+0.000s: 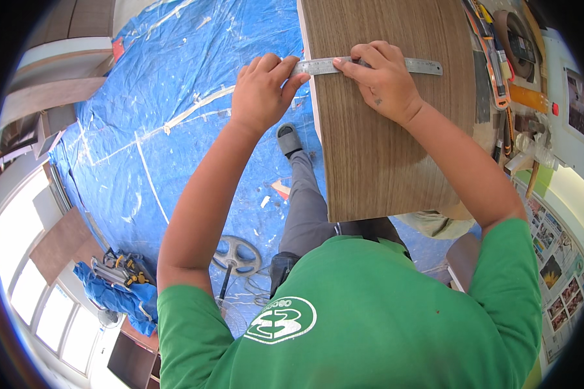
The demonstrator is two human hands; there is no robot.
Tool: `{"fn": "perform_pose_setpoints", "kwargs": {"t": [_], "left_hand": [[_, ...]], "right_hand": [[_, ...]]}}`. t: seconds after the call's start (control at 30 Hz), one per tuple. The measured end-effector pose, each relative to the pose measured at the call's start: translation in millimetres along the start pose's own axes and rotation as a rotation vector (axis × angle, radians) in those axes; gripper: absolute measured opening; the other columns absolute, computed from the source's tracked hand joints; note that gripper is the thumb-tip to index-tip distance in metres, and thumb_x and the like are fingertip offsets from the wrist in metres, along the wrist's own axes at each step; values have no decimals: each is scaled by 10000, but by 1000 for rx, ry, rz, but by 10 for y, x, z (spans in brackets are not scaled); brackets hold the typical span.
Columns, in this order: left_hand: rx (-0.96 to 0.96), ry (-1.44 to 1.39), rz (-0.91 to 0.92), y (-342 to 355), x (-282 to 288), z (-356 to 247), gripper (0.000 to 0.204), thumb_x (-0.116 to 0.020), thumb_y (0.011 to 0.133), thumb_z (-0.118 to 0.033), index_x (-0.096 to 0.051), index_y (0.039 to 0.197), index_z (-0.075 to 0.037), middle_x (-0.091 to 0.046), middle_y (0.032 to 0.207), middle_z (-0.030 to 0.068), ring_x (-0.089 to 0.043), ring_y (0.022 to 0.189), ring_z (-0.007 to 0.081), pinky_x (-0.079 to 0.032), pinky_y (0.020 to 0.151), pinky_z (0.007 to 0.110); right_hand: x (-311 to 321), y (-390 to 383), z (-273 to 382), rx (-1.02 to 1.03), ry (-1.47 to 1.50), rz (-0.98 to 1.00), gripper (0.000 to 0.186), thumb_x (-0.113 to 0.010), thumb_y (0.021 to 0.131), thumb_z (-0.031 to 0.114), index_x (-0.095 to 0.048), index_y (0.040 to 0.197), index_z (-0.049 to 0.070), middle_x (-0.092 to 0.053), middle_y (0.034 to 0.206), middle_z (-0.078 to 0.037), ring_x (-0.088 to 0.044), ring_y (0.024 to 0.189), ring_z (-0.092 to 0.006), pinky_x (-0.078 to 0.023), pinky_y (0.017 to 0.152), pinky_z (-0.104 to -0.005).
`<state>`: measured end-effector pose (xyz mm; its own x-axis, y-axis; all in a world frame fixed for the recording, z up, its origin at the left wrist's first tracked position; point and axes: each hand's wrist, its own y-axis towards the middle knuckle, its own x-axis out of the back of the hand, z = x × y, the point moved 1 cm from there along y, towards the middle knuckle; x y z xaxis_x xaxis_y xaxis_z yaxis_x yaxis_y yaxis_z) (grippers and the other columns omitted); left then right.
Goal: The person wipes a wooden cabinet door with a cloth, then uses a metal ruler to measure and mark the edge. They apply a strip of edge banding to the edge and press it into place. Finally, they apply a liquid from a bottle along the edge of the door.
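Ruler (370, 65) middle — (under hands) — hidden

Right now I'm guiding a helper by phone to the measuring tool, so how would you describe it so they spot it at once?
Find the brown wood-grain panel above the blue tarpaulin. Across its far end lies a flat metal ruler, pressed down by the left hand at the panel's left edge and the right hand in the middle. It is the only thin silver strip there; the tools beside the panel are orange and dark.
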<state>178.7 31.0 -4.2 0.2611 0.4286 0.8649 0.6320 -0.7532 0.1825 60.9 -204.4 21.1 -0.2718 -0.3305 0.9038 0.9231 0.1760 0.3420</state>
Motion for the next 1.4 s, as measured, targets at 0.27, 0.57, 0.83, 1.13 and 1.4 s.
{"fn": "perform_pose_setpoints", "kwargs": {"t": [0.27, 0.57, 0.83, 1.13, 1.4], "left_hand": [[-1, 7, -25, 309, 27, 134, 337, -680, 987, -444, -740, 1128, -144, -659, 929, 66, -662, 918, 309, -519, 820, 475], [-15, -5, -57, 436, 10, 204, 369, -665, 992, -475, -752, 1140, -148, -672, 931, 85, -667, 907, 328, -520, 819, 475], [-11, -26, 2, 51, 25, -10, 361, -666, 994, -453, -743, 1141, -131, -663, 918, 89, -668, 900, 334, -524, 820, 469], [-17, 10, -19, 552, 31, 269, 371, -670, 987, -459, -746, 1141, -131, -662, 937, 98, -663, 903, 336, -520, 803, 472], [32, -30, 74, 149, 39, 3, 356, -674, 991, -451, -735, 1158, -143, -653, 933, 92, -670, 918, 318, -516, 802, 466]], "right_hand": [[-59, 254, -169, -42, -15, -18, 360, -705, 866, 83, -786, 1184, 231, -629, 1078, 20, -577, 1059, -223, -437, 923, -413], [-84, 375, -249, -40, -20, -34, 380, -717, 829, 64, -782, 1168, 222, -629, 1076, 10, -576, 1066, -236, -445, 921, -420], [-12, 73, -47, -3, 8, -3, 382, -693, 841, 54, -779, 1175, 217, -621, 1041, 18, -582, 1040, -237, -447, 917, -423], [-82, 453, -296, -50, -22, -38, 400, -649, 866, 31, -772, 1208, 198, -626, 1034, -16, -602, 1047, -254, -455, 916, -414], [29, 98, -61, -13, -8, 16, 354, -687, 844, 80, -778, 1168, 187, -621, 1047, -5, -576, 1063, -251, -450, 953, -423]]}}
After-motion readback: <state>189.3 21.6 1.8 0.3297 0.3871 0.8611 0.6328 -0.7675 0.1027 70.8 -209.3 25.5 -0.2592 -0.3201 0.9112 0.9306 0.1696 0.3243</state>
